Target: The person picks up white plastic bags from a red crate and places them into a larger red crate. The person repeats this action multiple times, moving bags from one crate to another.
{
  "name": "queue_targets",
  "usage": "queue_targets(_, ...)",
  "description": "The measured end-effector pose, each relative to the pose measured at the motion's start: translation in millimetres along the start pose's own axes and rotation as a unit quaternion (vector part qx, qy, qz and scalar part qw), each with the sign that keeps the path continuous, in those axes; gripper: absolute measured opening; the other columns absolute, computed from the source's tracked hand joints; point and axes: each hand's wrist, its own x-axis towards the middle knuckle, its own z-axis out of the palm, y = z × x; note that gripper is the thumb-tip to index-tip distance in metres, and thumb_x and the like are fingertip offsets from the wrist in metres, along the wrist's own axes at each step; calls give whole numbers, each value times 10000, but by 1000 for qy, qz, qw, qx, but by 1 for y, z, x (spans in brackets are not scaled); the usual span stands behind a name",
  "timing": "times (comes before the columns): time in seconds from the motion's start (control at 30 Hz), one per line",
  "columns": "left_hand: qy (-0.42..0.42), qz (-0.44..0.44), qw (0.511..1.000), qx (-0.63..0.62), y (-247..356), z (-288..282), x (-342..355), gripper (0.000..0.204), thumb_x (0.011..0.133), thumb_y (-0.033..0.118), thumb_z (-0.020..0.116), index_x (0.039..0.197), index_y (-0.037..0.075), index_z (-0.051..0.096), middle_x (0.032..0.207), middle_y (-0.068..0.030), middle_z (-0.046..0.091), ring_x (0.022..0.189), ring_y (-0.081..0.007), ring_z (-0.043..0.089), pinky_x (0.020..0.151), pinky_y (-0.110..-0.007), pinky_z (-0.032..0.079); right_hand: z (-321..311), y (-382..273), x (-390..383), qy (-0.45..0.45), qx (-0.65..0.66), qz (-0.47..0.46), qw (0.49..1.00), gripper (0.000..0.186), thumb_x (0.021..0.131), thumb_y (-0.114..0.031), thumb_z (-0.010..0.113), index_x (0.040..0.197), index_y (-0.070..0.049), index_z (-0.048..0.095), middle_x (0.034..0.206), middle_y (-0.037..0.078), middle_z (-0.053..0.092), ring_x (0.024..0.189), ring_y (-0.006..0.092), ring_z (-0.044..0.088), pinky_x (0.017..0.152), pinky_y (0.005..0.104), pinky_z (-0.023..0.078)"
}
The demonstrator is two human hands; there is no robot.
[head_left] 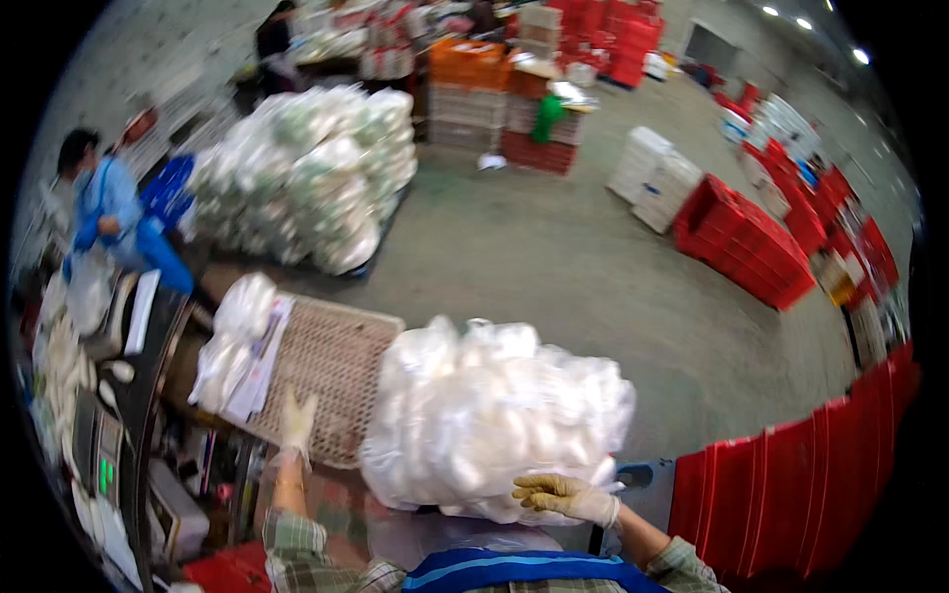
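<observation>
My left hand (297,425), in a pale glove, reaches over the near edge of a beige lattice crate (331,366) with its fingers stretched out and nothing in them. On the crate's left side lie white papers (259,366) and clear bags with white contents (237,321). A big heap of clear plastic bags (494,415), filled with white rounded things I cannot identify, stands right of the crate. My right hand (568,496), its glove yellowish over the fingers, hovers at or just touches the heap's near right edge. Those fingers point left, extended and holding nothing.
At left a dark-edged bench carries a scale (104,460) with a green display. A larger bagged pile (306,178) rests on a pallet beyond, near a person in blue (124,212). Red crates (741,242) line the right; a red ribbed wall of crates (791,484) is close by.
</observation>
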Motion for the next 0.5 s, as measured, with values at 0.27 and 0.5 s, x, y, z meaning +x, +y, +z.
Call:
queue_targets(0.27,303,-92,899,301,-201,-167,141,977,738,239,726,1473,-29,140,1520,-252,198,1380,-397,264,1123,-400,277,94,-42,97,10,28,145,989,488,984,-125,515,1429,-14,345,1344,112,506,1251,162,455,1069,275,345)
queue_targets(0.5,208,-71,928,300,-178,-197,236,1086,662,327,786,1460,-56,156,1262,-290,516,1179,-434,486,990,-438,414,108,-49,123,114,60,227,965,472,987,-154,511,1426,-49,376,1359,102,506,1241,176,483,1051,289,381)
